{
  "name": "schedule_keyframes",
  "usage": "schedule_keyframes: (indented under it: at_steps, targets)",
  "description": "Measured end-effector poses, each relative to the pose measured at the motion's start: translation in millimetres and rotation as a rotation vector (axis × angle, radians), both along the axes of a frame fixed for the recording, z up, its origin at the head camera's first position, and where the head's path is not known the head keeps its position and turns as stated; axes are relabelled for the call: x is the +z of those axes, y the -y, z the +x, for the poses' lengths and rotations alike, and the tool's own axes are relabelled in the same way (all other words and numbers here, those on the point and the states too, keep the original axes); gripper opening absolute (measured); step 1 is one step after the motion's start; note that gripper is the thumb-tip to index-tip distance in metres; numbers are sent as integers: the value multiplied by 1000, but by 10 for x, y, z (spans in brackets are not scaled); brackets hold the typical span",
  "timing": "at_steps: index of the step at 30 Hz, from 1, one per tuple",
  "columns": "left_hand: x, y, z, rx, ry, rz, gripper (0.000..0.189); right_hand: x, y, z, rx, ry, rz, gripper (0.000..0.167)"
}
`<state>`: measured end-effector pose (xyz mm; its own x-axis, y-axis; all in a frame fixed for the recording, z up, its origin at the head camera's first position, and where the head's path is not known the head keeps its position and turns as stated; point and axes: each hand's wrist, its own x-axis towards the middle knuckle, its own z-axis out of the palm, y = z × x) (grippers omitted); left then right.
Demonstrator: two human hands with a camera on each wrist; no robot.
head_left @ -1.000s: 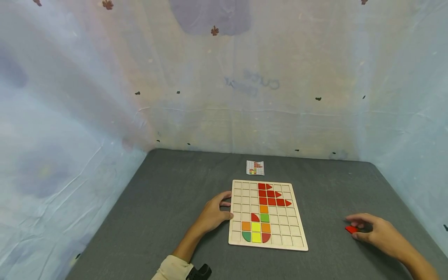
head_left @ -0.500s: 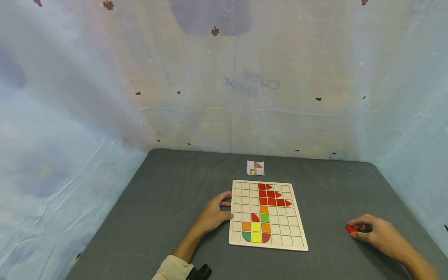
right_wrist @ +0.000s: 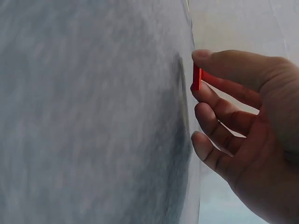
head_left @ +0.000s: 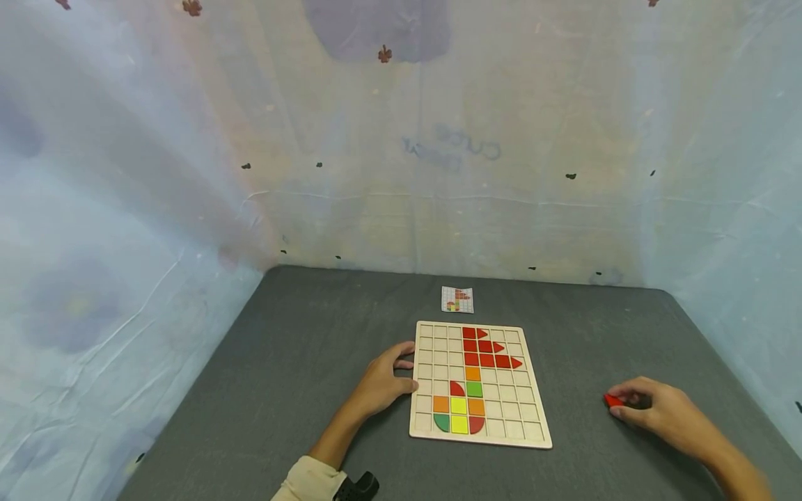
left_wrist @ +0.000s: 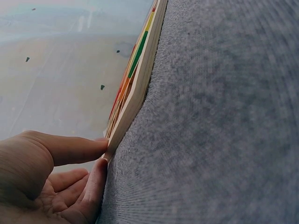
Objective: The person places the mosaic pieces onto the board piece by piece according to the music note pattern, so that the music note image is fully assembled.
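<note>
A pale wooden grid board (head_left: 514,417) lies on the table, with red, orange, yellow and green tiles set in several cells. My left hand (head_left: 379,383) rests at its left edge, thumb and fingers apart and touching the side. In the left wrist view, the thumb (left_wrist: 77,148) lies straight against the board's rim (left_wrist: 135,100). Off to the board's right, my right hand (head_left: 664,414) pinches a small red tile (head_left: 612,401) between thumb and forefinger. The right wrist view shows this red tile (right_wrist: 197,77) edge-on, the other fingers loosely curled below it.
Behind the board lies a small printed card (head_left: 457,299) with a coloured grid pattern. A dark grey cloth covers the table (head_left: 338,313). Pale plastic sheeting (head_left: 401,229) hangs behind the table and along both sides.
My right hand has closed its pinch on the red tile and moved it a little left and away from me. The left hand and the board have stayed put.
</note>
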<state>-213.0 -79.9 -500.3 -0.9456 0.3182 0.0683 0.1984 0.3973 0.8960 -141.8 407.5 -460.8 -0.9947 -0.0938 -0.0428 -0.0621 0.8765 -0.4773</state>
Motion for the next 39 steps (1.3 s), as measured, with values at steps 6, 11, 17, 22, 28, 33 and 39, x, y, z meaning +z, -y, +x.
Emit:
schedule_keyframes:
  at_steps: [6, 11, 17, 22, 28, 33, 39]
  targets:
    - [2, -1, -1, -1, -1, -7, 74, 18, 141, -53, 23, -27, 7, 29]
    - [-1, 0, 1, -2, 5, -8, 74, 28, 246, -84, 66, -86, 7, 26]
    - [-1, 2, 0, -4, 6, -2, 74, 53, 400, -134, 114, -127, -28, 24]
    - [3, 0, 2, -5, -1, -2, 74, 70, 536, -191, 140, -129, -50, 24]
    - [1, 1, 3, -8, -1, 0, 74, 96, 712, -269, 179, -104, -123, 25]
    - [-5, 1, -1, -8, -3, -1, 74, 108, 866, -330, 217, -100, -138, 24]
    - [-8, 2, -3, -3, 0, 2, 74, 116, 1065, -389, 258, -97, -176, 27]
